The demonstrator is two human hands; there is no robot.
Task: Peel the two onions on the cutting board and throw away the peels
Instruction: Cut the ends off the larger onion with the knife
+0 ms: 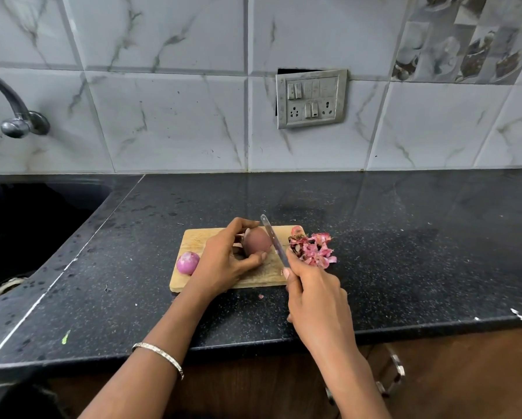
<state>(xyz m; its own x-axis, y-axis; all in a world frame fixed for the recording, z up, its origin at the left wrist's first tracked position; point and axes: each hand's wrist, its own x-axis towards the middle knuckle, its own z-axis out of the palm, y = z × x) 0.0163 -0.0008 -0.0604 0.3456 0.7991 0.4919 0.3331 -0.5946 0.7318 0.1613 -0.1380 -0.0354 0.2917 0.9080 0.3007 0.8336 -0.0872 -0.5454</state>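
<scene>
Pink peels [312,251] beside board [194,238], sink [27,231] nearby

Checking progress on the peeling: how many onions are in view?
2. The peeled onion lies at the cutting board's left edge; the unpeeled onion is held by the left hand mid-board. None seems hidden.

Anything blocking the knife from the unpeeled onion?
Nothing visible. The left hand grips the unpeeled onion on the cutting board; the knife in the right hand is right beside it. The peel pile lies further right, clear of the blade.
</scene>
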